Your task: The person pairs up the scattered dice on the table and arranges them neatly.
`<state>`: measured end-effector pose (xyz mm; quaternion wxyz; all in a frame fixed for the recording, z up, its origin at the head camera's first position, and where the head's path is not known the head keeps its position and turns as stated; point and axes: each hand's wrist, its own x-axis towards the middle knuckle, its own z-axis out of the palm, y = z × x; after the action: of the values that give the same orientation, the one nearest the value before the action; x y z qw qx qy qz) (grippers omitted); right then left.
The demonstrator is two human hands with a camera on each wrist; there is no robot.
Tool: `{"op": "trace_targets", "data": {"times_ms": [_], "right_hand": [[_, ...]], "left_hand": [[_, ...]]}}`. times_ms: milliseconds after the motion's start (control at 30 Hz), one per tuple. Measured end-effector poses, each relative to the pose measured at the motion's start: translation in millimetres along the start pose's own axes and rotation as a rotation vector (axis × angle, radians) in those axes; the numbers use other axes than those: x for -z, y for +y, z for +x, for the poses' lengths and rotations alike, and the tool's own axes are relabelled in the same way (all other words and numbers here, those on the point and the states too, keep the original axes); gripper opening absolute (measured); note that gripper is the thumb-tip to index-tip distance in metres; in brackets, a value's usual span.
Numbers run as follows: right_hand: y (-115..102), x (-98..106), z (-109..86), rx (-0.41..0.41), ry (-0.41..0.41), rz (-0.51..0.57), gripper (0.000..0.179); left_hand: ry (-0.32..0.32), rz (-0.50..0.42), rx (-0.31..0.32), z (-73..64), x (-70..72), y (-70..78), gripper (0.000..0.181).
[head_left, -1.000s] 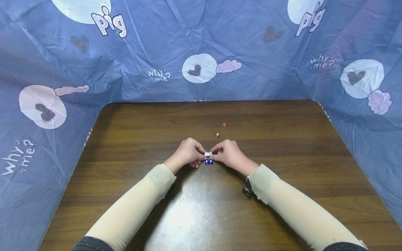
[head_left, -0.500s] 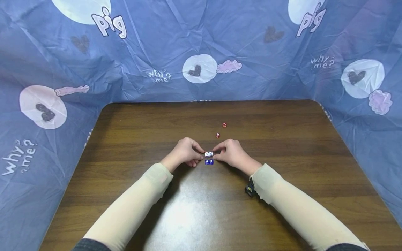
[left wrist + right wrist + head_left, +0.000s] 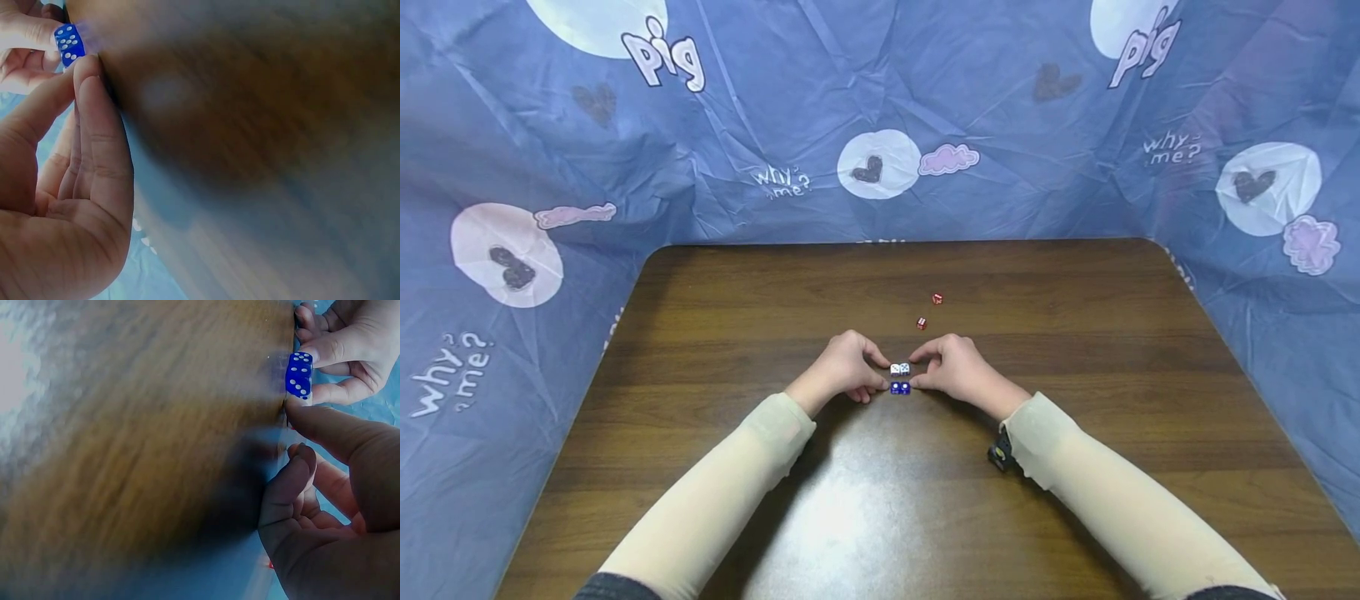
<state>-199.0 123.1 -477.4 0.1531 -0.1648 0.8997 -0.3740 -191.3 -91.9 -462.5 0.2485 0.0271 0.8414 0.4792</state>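
Note:
Two white dice (image 3: 899,369) sit side by side on the table, and a pair of blue dice (image 3: 900,388) sits just in front of them. My left hand (image 3: 847,368) is at the left of both pairs, thumb tip right by the blue dice and index fingertip near the white ones. From the right, my right hand (image 3: 955,369) mirrors this with fingers gently bent. In the right wrist view the pips of the blue dice (image 3: 299,375) show beside the thumb; the left wrist view has a blue die (image 3: 69,45) past the fingertips. White dice are mostly hidden there.
Two red dice lie farther back, one (image 3: 921,323) a little nearer than the other (image 3: 937,298). The brown wooden table (image 3: 737,300) has rounded back corners, and a blue printed cloth (image 3: 790,100) hangs behind and at both sides.
Both hands have eased slightly away from the white dice, and the thumbs have come nearer the blue pair. All the dice stay in place on the table.

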Motion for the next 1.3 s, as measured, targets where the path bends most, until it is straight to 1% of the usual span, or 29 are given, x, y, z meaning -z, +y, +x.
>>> {"op": "trace_targets", "data": {"times_ms": [167, 400, 500, 667, 767, 933, 1067, 1300], "right_hand": [[1, 1, -1.1, -0.008, 0.005, 0.004, 0.03], [2, 2, -3.6, -0.021, 0.016, 0.014, 0.029], [3, 3, -5.2, -0.021, 0.029, 0.012, 0.029], [3, 4, -7.0, -0.021, 0.043, 0.01, 0.028], [4, 5, -6.9, -0.024, 0.04, 0.011, 0.029], [2, 5, -7.0, 0.004, 0.052, -0.003, 0.027], [2, 1, -4.9, 0.03, 0.064, -0.03, 0.025], [2, -4, 1.7, 0.05, 0.068, -0.047, 0.022]], "left_hand": [[0.005, 0.009, -0.006, 1.1, -2.0, 0.5, 0.026], [0.005, -0.009, -0.016, 1.3, -1.4, 0.1, 0.021], [0.022, -0.008, -0.025, 2.7, 0.1, -0.6, 0.02], [0.055, 0.016, -0.057, 8.4, 4.9, 0.7, 0.023], [0.065, 0.016, -0.09, 13.8, 8.7, 4.4, 0.025], [0.065, 0.013, -0.136, 25.0, 12.1, 15.0, 0.027], [0.047, 0.037, -0.153, 37.4, 10.8, 21.6, 0.03], [0.024, 0.1, -0.161, 58.6, 9.5, 27.1, 0.035]]}}
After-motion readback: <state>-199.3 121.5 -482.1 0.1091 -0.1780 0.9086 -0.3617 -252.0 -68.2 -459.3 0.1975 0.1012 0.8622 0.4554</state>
